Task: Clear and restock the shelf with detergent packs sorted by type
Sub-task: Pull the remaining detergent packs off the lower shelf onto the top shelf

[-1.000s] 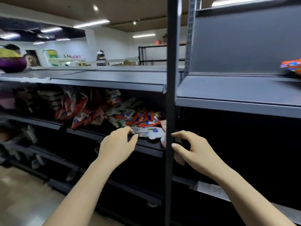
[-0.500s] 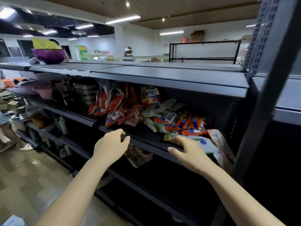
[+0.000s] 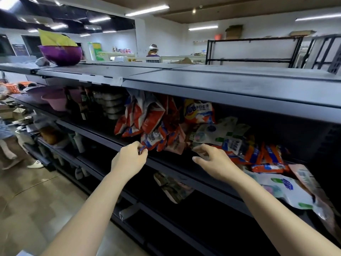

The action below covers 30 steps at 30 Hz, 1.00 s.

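With the left hand pinching a red pack's corner at the shelf lip and the right hand loosely spread beside it, draw packs out singly, supporting neighbours.

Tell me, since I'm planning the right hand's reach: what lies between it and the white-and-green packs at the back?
In the head view, only bare dark shelf separates the right hand from the white-and-green packs; orange packs lie off to the right.

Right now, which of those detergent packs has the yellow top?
The upright yellow-topped pack at the back of the shelf, behind the heap. The others around it are red-orange or white and green.
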Motion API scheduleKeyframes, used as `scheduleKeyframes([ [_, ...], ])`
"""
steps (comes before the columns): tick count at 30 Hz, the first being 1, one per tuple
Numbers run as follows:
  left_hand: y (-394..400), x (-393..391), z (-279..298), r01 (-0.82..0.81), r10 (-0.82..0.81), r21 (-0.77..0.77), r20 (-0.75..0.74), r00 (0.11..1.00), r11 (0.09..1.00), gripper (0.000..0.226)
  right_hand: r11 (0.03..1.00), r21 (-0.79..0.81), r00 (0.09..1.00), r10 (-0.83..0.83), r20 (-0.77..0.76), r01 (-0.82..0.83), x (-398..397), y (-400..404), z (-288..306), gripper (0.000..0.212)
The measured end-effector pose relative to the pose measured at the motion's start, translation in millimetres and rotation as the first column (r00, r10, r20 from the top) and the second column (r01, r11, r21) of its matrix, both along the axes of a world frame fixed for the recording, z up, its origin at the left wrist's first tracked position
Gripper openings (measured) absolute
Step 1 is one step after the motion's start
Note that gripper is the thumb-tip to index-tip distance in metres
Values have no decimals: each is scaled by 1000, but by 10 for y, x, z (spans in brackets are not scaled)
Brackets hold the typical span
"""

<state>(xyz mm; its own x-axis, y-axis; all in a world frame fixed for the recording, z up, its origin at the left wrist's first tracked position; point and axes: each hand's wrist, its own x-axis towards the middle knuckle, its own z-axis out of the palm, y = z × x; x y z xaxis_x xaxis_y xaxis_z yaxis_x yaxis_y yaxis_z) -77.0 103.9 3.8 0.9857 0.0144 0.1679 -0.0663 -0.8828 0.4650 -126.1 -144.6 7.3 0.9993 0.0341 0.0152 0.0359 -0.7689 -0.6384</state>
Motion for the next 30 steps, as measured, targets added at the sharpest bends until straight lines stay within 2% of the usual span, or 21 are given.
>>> scheduleKeyframes([
  [9, 376, 1221, -173, 65, -69, -109, -34, 997, 992, 49, 982, -22, 982, -190, -22, 189, 863, 557, -134, 64],
  [12, 454, 1676, -160, 137, -137, -137, 13, 991, 981, 42, 957, 98, 962, -268, -58, 272, 1227, 791, -107, 64],
  [15, 497, 2144, -154, 203, -206, -167, 4, 979, 965, 39, 920, 255, 952, -307, 1, 297, 1650, 1024, -100, 61],
  [18, 482, 2573, -235, 296, -302, -240, 9, 953, 925, 59, 903, 181, 910, -407, 72, 390, 2120, 1101, -219, 65],
  [20, 435, 2791, -265, 337, -343, -220, 11, 939, 916, 74, 895, 82, 894, -444, 60, 439, 2371, 1144, -248, 68],
  [23, 392, 2998, -272, 321, -336, -212, -40, 941, 923, 86, 889, 132, 896, -443, 15, 437, 2718, 1194, -303, 67],
  [24, 387, 3078, -306, 327, -343, -223, -35, 939, 918, 91, 882, 186, 896, -444, 18, 433, 2831, 1209, -348, 74],
  [27, 378, 3198, -347, 346, -366, -272, -27, 930, 898, 108, 781, 304, 814, -580, 31, 545, 3182, 1280, -501, 120],
  [28, 368, 3229, -354, 340, -363, -289, -27, 932, 895, 112, 753, 305, 788, -615, 10, 583, 3293, 1266, -568, 124],
  [29, 356, 3229, -334, 328, -350, -287, -28, 936, 900, 112, 735, 284, 768, -640, -9, 616, 3297, 1335, -508, 114],
  [30, 335, 3240, -327, 319, -335, -271, -15, 942, 908, 110, 732, 257, 761, -649, -18, 631, 3274, 1380, -456, 96],
])
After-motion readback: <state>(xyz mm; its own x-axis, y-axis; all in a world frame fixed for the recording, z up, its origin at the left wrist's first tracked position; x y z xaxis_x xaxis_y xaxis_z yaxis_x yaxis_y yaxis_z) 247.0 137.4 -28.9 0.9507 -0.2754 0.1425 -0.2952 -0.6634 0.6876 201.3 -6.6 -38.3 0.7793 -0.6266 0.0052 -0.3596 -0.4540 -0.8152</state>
